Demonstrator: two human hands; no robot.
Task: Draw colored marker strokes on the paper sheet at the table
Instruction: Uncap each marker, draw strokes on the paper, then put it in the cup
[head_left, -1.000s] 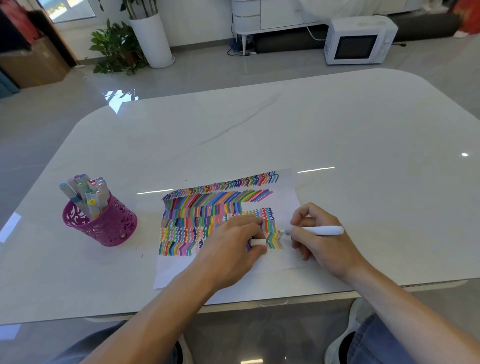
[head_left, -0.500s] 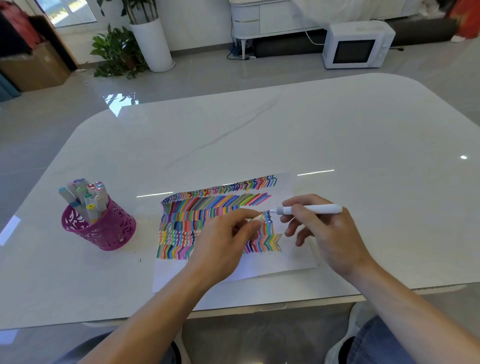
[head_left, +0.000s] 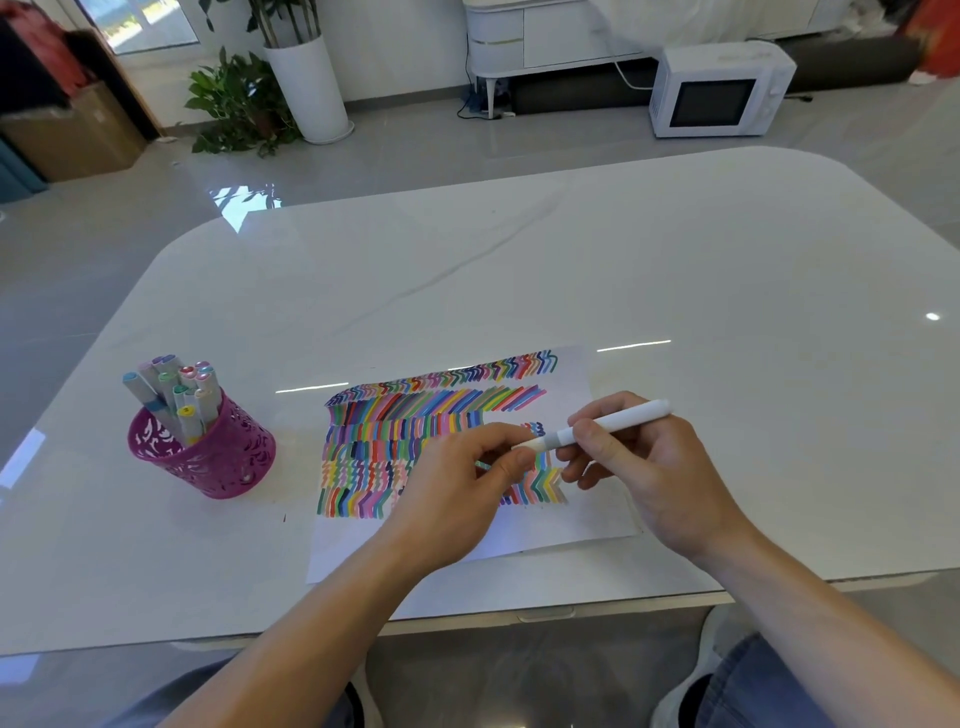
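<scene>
Two hands: both above the right half of the paper sheet (head_left: 576, 525); our left hand (head_left: 457, 493) pinches a white cap (head_left: 532, 444) between thumb and forefinger, and our right hand (head_left: 639, 467) curls its fingers round the marker (head_left: 618, 421).
Marker: its tip end meets the cap; we cannot tell if the cap is fully on.
Sheet: flat on the glossy white table (head_left: 571, 270), covered in rows of coloured strokes.
Left of sheet: pink cup (head_left: 218, 457) of markers (head_left: 176, 389).
Beyond sheet: grey floor (head_left: 415, 150), microwave (head_left: 719, 88), potted plant (head_left: 234, 104), cardboard box (head_left: 72, 135).
</scene>
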